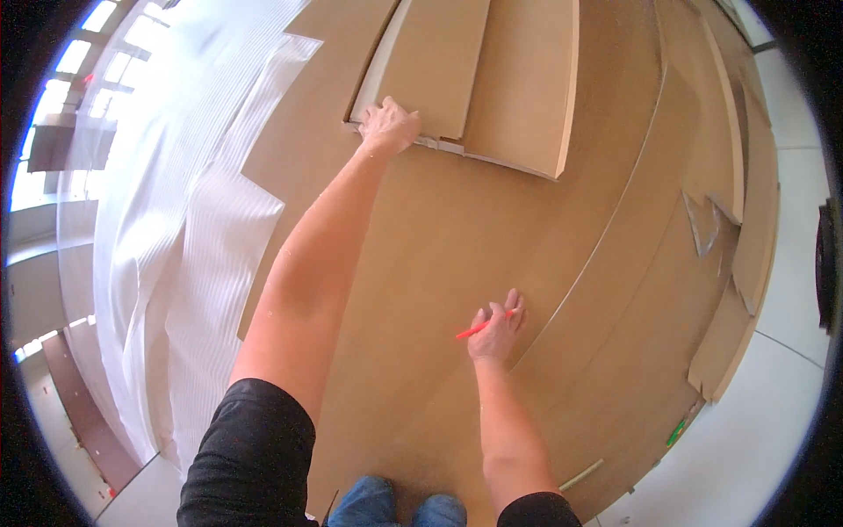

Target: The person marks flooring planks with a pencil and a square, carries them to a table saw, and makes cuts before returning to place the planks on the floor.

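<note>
Stretched forward, my left hand (389,129) has its fingers bent over the near end of a brown cardboard panel (435,66), beside its white edge strip (376,75). The panel lies with another raised cardboard piece (522,88) on a large brown cardboard sheet (421,237). Lower down, my right hand (499,332) rests on or just over that sheet. A slim red pen (472,330) is held in its fingers, pointing left. The grip on the pen's far end is partly covered by the fingers.
White ribbed foam wrap (215,237) is crumpled along the left side. At the right lie folded cardboard strips (724,338) and a torn, silvery taped corner (700,224). A green item (675,432) sits near the sheet's right edge, beside pale floor tiles (777,378).
</note>
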The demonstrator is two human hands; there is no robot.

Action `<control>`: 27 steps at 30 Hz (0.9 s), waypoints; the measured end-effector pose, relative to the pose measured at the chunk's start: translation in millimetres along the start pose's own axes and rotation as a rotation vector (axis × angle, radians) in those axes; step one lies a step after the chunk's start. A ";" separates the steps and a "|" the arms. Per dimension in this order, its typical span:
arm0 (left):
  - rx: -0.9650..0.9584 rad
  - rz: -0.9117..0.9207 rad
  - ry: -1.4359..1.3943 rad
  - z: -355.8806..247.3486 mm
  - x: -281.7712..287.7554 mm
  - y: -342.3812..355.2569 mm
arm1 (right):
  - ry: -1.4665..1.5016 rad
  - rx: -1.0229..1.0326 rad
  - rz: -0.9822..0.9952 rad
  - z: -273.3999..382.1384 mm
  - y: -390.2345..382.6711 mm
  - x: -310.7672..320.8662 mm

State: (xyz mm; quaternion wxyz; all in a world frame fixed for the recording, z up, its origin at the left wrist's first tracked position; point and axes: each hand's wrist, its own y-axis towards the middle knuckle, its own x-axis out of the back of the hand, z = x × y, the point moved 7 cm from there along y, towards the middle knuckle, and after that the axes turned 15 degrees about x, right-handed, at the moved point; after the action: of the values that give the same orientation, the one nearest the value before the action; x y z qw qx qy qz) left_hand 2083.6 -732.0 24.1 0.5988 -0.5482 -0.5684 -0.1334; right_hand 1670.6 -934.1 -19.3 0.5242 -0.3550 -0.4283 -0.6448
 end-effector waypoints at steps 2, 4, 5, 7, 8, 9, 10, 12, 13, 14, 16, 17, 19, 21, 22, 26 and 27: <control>0.064 0.023 -0.007 -2.4 8.2 7.1 | 0.019 0.015 -0.023 3.1 1.1 -0.2; 0.120 0.055 -0.021 -8.4 14.3 8.9 | 0.025 0.029 -0.045 3.6 1.5 2.4; 0.138 0.046 0.029 -12.4 17.8 11.2 | 0.012 0.019 -0.026 4.1 2.6 4.1; 0.149 0.040 0.069 -17.5 23.7 13.8 | -0.012 0.012 -0.011 5.4 5.5 8.2; 0.106 0.159 0.019 -12.5 18.3 20.8 | -0.018 0.002 0.006 6.9 3.4 7.5; 0.058 0.269 -0.037 -12.7 15.9 29.3 | -0.024 -0.004 0.015 5.8 4.9 5.6; 0.053 0.262 -0.047 -11.5 17.2 37.7 | -0.028 0.006 0.006 5.7 5.6 6.3; 0.094 0.237 -0.041 11.1 10.4 66.6 | -0.002 -0.001 0.030 12.1 2.8 -3.6; 0.099 0.229 -0.044 19.2 7.1 82.1 | 0.003 0.007 0.028 15.4 4.8 -6.3; -0.042 0.211 0.021 12.1 4.8 84.1 | -0.001 -0.001 0.021 14.8 3.6 -4.6; -0.169 0.186 0.087 14.4 5.8 89.3 | 0.007 -0.001 0.020 18.6 2.0 -3.8; -0.087 0.286 0.038 7.3 -6.3 79.1 | -0.024 -0.015 0.033 9.3 -0.8 -1.7; -0.021 0.389 -0.013 -11.0 -13.1 50.4 | -0.068 -0.034 0.034 -2.8 -1.8 3.9; 0.030 0.370 -0.088 -11.4 -11.2 27.9 | -0.052 -0.040 0.023 -6.4 -0.9 8.3; 0.026 0.368 -0.097 -7.4 -13.2 22.1 | -0.058 -0.033 0.019 -4.0 0.7 9.9; -0.047 0.466 -0.717 64.2 -8.8 23.5 | 0.044 -0.018 0.028 30.0 -1.4 -7.3; -0.152 0.502 -0.699 73.9 -5.2 7.4 | 0.035 -0.015 0.019 26.8 -0.2 -7.3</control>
State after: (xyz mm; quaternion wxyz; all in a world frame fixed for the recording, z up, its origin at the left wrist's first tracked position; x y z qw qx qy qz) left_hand 2048.2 -671.9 -2.2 0.3423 -0.7241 -0.5747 0.1682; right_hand 1672.0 -906.6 -15.8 0.5350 -0.3514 -0.4110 -0.6492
